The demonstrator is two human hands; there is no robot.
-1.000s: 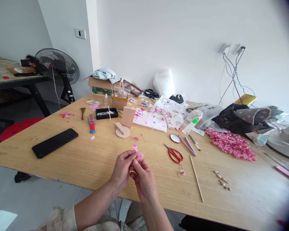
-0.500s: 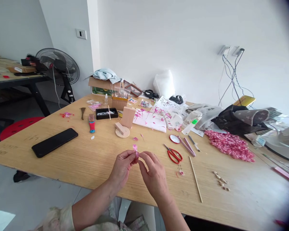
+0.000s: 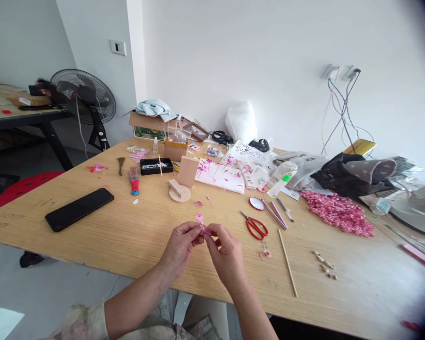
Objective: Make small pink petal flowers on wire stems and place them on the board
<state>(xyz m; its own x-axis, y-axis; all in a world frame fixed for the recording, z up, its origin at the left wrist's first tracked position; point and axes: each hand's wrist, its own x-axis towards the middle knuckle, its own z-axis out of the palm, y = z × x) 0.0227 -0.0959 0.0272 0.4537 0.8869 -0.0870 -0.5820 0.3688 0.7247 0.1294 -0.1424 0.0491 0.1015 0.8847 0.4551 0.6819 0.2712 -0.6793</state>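
A small pink petal flower (image 3: 199,218) stands up between my fingertips, over the front middle of the table. My left hand (image 3: 180,245) pinches it at its base. From the other side, my right hand (image 3: 225,250) has thumb and forefinger closed on a pink petal at the flower's lower edge. The fingers hide most of the flower's base. Just beyond the hands lie a loose pink petal piece (image 3: 199,203) and a thin pink-tipped stem (image 3: 209,201). Red-handled scissors (image 3: 257,227) rest to the right of my right hand.
A black phone (image 3: 80,209) lies at left. Wooden blocks (image 3: 180,190) stand behind the hands, near a white pad with pink flower stems (image 3: 219,176). To the right are tweezers (image 3: 274,215), a wooden stick (image 3: 287,263), small shells (image 3: 325,264) and a pink petal heap (image 3: 336,212).
My right thumb and forefinger have closed together on a petal at the flower's right side; before, they were more apart. The left hand keeps its pinch.
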